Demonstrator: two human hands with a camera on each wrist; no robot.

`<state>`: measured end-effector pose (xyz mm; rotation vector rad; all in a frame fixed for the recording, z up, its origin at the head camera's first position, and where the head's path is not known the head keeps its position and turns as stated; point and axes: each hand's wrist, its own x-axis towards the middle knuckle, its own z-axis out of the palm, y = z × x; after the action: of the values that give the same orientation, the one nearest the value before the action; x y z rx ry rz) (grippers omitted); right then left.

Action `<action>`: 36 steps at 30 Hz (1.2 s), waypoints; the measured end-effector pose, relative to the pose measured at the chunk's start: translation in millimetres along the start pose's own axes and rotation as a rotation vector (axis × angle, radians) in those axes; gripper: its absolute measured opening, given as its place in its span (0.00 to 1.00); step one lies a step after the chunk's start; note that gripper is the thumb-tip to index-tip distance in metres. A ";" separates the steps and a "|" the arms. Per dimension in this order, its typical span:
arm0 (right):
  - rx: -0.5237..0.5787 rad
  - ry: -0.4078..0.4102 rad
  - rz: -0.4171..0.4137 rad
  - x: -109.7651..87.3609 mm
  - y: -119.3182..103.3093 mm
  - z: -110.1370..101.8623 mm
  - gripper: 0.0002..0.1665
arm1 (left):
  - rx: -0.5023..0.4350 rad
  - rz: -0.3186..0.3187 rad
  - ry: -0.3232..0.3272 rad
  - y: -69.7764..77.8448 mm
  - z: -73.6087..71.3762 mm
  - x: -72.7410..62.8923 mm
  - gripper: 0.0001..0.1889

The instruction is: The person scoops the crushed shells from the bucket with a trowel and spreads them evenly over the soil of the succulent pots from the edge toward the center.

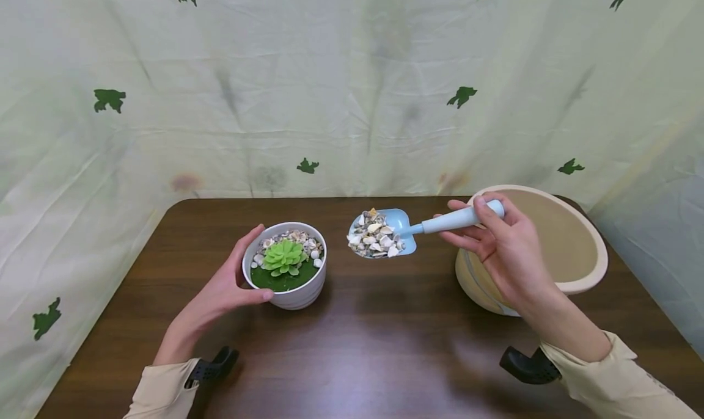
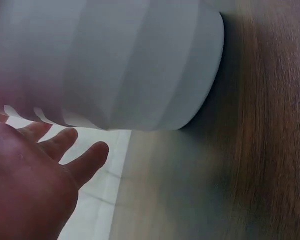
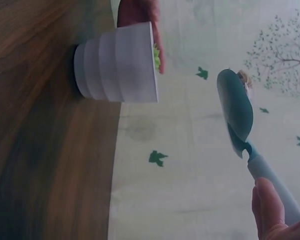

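A small white ribbed plant pot (image 1: 297, 300) stands on the table. In it a green succulent (image 1: 284, 257) sits among pebbles and green moss-like cover. My left hand (image 1: 224, 284) holds the pot from its left side, thumb at the front of the rim and fingers toward the back. My right hand (image 1: 508, 248) grips the pale blue handle of a garden trowel (image 1: 448, 219), held above the table to the right of the pot. Small shell-like stones (image 1: 374, 236) are heaped on the trowel's blade. From the right wrist view, the blade's underside (image 3: 235, 105) shows.
Behind my right hand, a large beige pot (image 1: 550, 223) with a thick pale rim stands at the table's right side; the hand hides part of it. A pale leaf-printed curtain (image 1: 352, 101) hangs behind the dark wooden table (image 1: 374, 346).
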<state>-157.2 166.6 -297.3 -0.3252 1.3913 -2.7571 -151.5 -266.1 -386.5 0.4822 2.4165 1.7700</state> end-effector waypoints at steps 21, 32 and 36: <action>-0.031 0.043 -0.010 7.2 45.8 33.3 0.07 | 0.000 0.007 0.053 -1.2 2.8 1.4 0.58; -0.081 0.090 -0.030 12.4 75.1 34.4 0.04 | 0.146 -0.002 0.077 0.2 7.1 0.6 0.56; -0.116 0.104 -0.036 14.7 84.1 32.4 0.07 | 0.060 -0.020 0.065 -1.6 6.9 -0.3 0.54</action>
<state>-170.2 88.8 -343.4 -0.2154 1.5893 -2.7647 -149.7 -260.4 -390.2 0.4116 2.5157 1.7358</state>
